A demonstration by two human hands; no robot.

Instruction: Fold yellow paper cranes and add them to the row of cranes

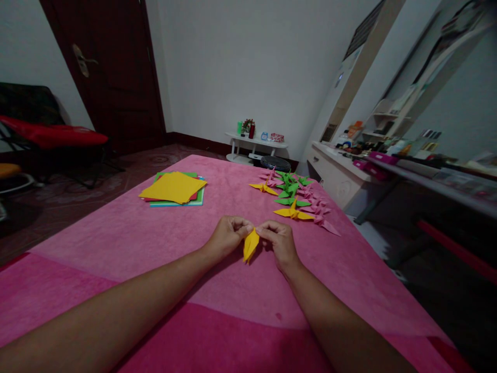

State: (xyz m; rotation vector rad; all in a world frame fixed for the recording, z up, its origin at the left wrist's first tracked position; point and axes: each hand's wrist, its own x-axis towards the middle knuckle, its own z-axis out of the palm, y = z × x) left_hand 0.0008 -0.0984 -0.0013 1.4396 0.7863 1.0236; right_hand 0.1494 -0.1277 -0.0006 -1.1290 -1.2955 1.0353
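A folded yellow paper piece (250,244) hangs between my two hands over the pink cloth-covered table (163,243). My left hand (227,235) pinches its upper left corner with closed fingers. My right hand (278,239) pinches the upper right corner the same way. The narrow tip of the paper points down toward me. Both forearms stretch across the cloth from the near edge.
A stack of coloured square sheets (174,188), yellow on top, lies at the far left. Several finished paper cranes (297,199) in yellow, green and pink sit at the far right. A dark door (112,72), a red chair (42,134) and a desk (388,166) surround the table.
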